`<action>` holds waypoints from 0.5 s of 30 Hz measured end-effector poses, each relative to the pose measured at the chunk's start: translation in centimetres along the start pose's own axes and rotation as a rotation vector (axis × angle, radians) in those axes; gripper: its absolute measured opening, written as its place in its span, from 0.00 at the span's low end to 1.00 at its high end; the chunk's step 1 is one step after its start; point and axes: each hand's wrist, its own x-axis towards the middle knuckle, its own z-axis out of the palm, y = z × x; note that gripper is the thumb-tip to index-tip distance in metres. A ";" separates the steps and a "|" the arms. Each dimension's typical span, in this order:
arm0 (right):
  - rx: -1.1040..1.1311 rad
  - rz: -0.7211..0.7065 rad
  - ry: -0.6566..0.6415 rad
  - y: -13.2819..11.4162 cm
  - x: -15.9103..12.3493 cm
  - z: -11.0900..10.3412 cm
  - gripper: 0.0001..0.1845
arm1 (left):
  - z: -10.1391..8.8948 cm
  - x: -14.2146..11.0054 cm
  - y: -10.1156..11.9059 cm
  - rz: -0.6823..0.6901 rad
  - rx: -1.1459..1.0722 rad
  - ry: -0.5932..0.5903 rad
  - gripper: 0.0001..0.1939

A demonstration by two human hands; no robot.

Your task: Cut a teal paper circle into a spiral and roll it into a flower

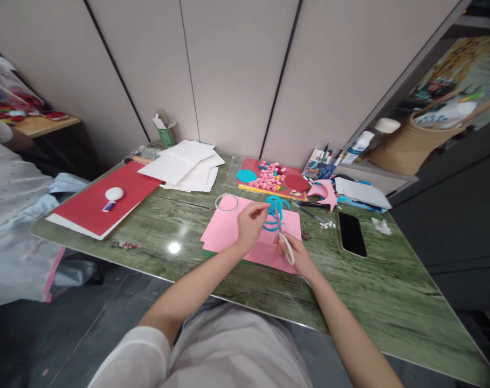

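My right hand (296,255) grips scissors (287,249) with white handles, their blades pointing away from me. The blades reach up to a curled blue paper strip (284,202) that hangs in loops. My left hand (250,225) is closed, thumb and fingers pinching the blue paper at its left side. Whether the blades are apart or together on the paper is too small to tell. Below both hands lie pink paper sheets (224,233), with a green edge showing under them. A thin round ring (227,202) rests on the pink paper's upper left corner.
Behind the hands, pink paper pieces (269,177), a blue disc (247,176) and a red disc (296,182) lie on a red sheet. White sheets (184,164) and red paper (91,202) are to the left, a phone (352,234) to the right. Another person (14,215) is at far left.
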 end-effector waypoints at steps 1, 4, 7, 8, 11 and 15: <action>-0.003 -0.004 -0.002 0.0 0.0 0.0 0.15 | 0.0 0.0 0.1 -0.001 -0.006 0.003 0.08; -0.012 -0.005 -0.004 0.1 0.0 -0.1 0.15 | 0.0 0.1 0.2 -0.003 -0.026 0.007 0.09; -0.029 -0.007 -0.004 0.0 0.0 -0.1 0.15 | 0.0 0.0 0.4 0.009 -0.033 -0.006 0.10; -0.034 -0.009 -0.005 0.0 0.0 -0.1 0.15 | 0.0 0.0 0.4 0.014 -0.034 -0.013 0.10; -0.034 -0.010 -0.016 -0.1 0.0 -0.1 0.15 | 0.0 0.0 0.4 0.027 -0.031 -0.023 0.12; -0.018 -0.014 -0.022 0.0 0.0 -0.1 0.15 | 0.0 -0.1 0.4 0.044 -0.005 -0.014 0.12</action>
